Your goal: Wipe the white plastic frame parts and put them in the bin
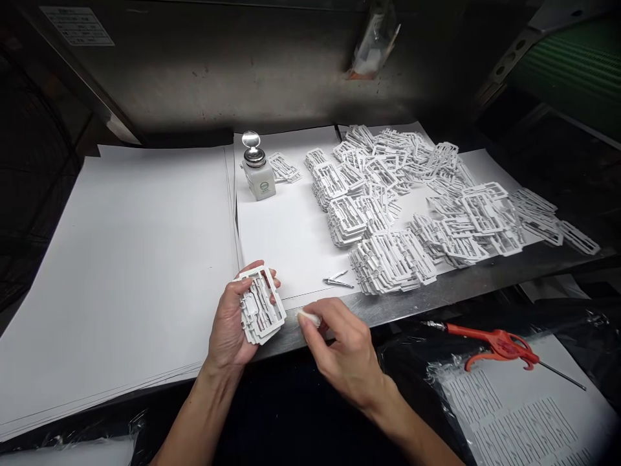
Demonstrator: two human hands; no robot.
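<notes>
In the head view, toward seven o'clock, the left hand (230, 327) is cradling a stack of white frames (263, 309); near six, the right hand (347, 342) is pinching a white wad (313, 318). Piled frames (388, 257) are lying toward four. Supporting the stack evenly should be sparing its thin bars. Fingers are partly hiding the wad, leaving its material unclear; both forearms are running out of view.

Green emblem (264, 186) on bottle (253, 177), printed label (77, 26) on metal panel (194, 77), lettering too small to read
</notes>
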